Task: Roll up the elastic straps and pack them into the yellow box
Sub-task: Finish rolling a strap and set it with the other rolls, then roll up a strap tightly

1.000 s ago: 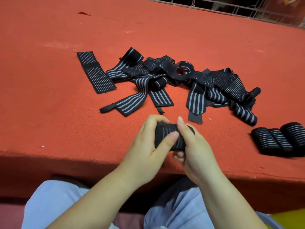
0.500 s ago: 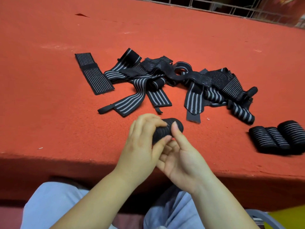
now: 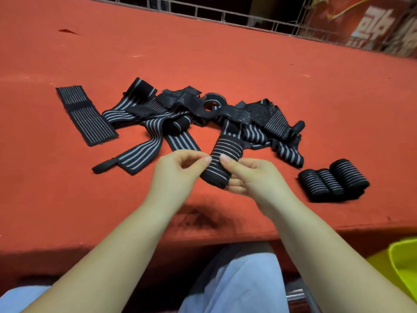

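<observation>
While hands (image 3: pixel 216 175) pinch rolled strap (image 3: pixel 222 162), forearms converging

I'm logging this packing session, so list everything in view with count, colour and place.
Rolled strap in hand: one, black with pale stripes, held above the table's near edge.
Finished rolls: three, black with pale stripes, side by side on the right of the table.
Loose straps: a tangled pile, number unclear, black with pale stripes, mid-table.
Flat strap: one, black with thin stripes, left of the pile.
Table: one, red cloth-covered.
Yellow box: one, yellow-green, lower right below the table, partly out of view.
Left hand: fingers pinch the roll's side.
Right hand: grips the roll.
</observation>
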### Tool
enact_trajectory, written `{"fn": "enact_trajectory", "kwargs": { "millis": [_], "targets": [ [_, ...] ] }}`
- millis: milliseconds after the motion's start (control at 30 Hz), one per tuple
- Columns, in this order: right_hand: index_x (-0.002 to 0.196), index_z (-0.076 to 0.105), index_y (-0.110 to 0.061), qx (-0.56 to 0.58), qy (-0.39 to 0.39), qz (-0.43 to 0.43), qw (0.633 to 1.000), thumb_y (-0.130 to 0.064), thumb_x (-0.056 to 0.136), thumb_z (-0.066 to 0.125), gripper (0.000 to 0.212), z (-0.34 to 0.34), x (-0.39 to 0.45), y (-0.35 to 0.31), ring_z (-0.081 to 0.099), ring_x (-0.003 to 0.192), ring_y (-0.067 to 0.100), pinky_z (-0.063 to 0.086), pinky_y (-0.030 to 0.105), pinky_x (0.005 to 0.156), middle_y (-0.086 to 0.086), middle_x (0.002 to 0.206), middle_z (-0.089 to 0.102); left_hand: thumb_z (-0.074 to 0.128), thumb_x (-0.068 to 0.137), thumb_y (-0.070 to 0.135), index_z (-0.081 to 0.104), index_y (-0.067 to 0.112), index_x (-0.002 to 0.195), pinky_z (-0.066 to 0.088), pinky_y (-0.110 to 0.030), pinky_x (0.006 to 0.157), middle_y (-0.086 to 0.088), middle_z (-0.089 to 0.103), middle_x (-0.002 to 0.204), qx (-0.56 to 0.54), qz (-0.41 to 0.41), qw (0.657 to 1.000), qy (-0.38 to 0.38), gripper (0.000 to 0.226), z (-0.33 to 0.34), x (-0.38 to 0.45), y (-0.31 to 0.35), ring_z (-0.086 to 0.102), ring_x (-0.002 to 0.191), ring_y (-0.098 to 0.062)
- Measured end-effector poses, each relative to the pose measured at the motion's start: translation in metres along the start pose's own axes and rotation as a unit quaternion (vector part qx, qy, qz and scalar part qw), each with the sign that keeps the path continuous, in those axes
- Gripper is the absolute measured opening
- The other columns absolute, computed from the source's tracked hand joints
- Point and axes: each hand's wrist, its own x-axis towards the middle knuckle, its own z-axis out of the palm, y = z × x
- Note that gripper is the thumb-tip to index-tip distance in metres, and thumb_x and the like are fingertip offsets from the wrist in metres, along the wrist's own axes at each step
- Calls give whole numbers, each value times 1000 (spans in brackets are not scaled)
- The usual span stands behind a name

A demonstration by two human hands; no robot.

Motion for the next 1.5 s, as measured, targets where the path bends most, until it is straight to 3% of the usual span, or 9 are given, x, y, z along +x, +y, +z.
{"fn": "enact_trajectory", "kwargs": {
  "millis": [167, 267, 533, 667, 833, 933, 1033, 1200, 1500],
  "targets": [
    [77, 61, -10, -134, 57, -20, 989, -27, 79, 75, 22, -54, 18, -40, 66, 51, 10, 52, 18, 49, 3, 64, 68, 60, 89, 10, 69, 13, 84, 53, -22, 55, 1, 69, 65, -84, -71, 991, -71, 11, 48, 25, 21, 64, 59, -9],
    [82, 61, -10, -185, 66, 17, 980, -29, 81, 72, 22, -98, 26, -48, 66, 53, 12, 53, 20, 51, 3, 66, 67, 62, 88, 10, 68, 7, 99, 57, -31, 66, -9, 68, 76, -83, -103, 986, -103, 13, 89, 34, 25, 65, 64, -17],
    [98, 65, 2, -228, 112, 154, 955, -13, 93, 58, 17, -211, 33, -41, 61, 61, 18, 57, 26, 57, 13, 83, 63, 59, 88, -1, 60, -2, 116, 51, -13, 55, -7, 61, 76, -136, -214, 941, -225, 28, 210, 40, 15, 60, 59, -8],
    [105, 63, 12, -380, 181, 150, 895, -19, 91, 62, 34, -245, 48, -32, 58, 71, 27, 57, 42, 77, 18, 82, 60, 49, 93, -2, 57, -1, 119, 52, -13, 56, -7, 61, 90, -165, -289, 909, -253, 28, 251, 42, 12, 59, 68, -11],
    [99, 69, -1, -599, 175, 149, 767, -33, 90, 59, 35, -260, 65, -13, 53, 72, 26, 38, 27, 64, 11, 74, 57, 45, 94, -4, 54, -2, 123, 52, -14, 51, -5, 59, 85, -161, -341, 886, -270, 30, 275, 42, 3, 60, 68, -12],
    [103, 68, -9, -629, 186, 154, 739, -34, 89, 60, 31, -263, 70, 2, 56, 77, 27, 39, 26, 65, 10, 82, 63, 42, 94, -6, 50, -3, 126, 52, -15, 53, -5, 58, 82, -159, -351, 879, -282, 33, 280, 42, -2, 66, 92, -25],
    [108, 68, -12, -633, 216, 152, 728, -32, 89, 60, 29, -263, 70, 12, 63, 92, 29, 41, 28, 67, 12, 102, 68, 40, 95, -7, 48, -2, 129, 51, -14, 53, -13, 62, 104, -156, -354, 878, -281, 36, 284, 42, -4, 61, 110, -30],
    [112, 64, -14, -662, 237, 136, 698, -29, 90, 59, 27, -257, 65, 8, 62, 98, 30, 42, 30, 67, 10, 108, 65, 40, 95, -2, 53, 5, 128, 50, -12, 52, -7, 55, 107, -128, -341, 886, -287, 36, 288, 43, -5, 58, 68, -10],
    [114, 61, -21, -612, 175, 18, 771, -26, 83, 65, 32, -201, 60, -6, 57, 106, 23, 44, 31, 84, 2, 115, 62, 41, 95, 1, 58, 9, 120, 49, -18, 70, 2, 57, 88, -124, -277, 926, -224, 32, 221, 68, -4, 58, 73, -8]
  ]
}}
